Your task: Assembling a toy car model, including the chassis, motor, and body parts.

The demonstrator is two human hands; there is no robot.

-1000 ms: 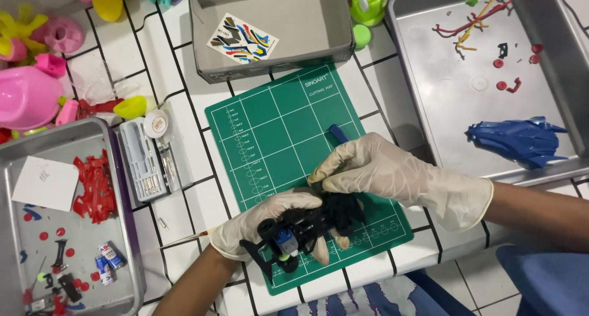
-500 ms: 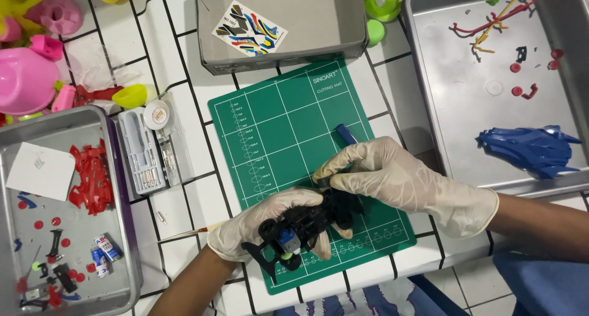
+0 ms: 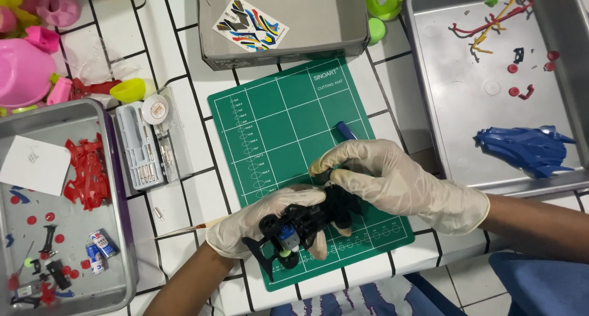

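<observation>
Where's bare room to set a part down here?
Free: upper half of the green mat between grey box and right hand; middle of the right tray. Crowded: mat's lower half under both hands and black chassis; left tray.

Black toy car chassis [image 3: 307, 224], held above the near edge of the green cutting mat [image 3: 276, 126].
The frame lies tilted, with black wheels and a small silver-and-blue motor showing on its near side; its far end is partly hidden by the gloved fingers gripping it, and the mat lies flat on the tiled table.
</observation>
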